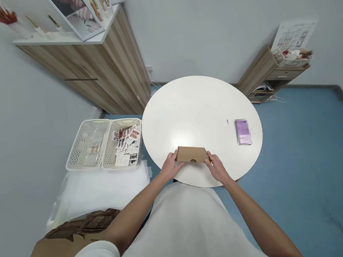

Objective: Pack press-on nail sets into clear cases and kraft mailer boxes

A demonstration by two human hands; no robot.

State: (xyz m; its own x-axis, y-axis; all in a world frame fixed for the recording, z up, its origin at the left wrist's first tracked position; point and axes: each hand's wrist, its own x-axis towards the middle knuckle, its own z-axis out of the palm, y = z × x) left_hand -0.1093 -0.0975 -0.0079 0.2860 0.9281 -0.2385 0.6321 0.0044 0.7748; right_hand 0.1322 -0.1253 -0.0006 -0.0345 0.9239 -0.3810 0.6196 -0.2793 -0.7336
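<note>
we hold one closed brown cardboard box (191, 154) by its two short ends, between the left hand (171, 165) and the right hand (216, 167). the left fingers are curled against the left end, with the left thumb along the near side. the right fingers are bent around the right end, with the right thumb at the near corner. both hands are parted only as far as the box requires; each grips its own end. midway between the two thumbs, we note a dark half-round notch on the near edge of the box.

beneath the fingers lies the white oval table (198, 105); we cannot tell whether the box touches its surface. to the right of the right fingers and slightly beyond them, a purple item (243, 132), blurred in detail, lies near the table's edge. a small dark speck (227, 121) lies just beside it, on the side toward the fingers.

to the left of the left fingers, off the table, we locate a basket of printed cards (107, 150) and, farther out, a basket of clear plastic pieces (74, 150), set side by side.
</note>
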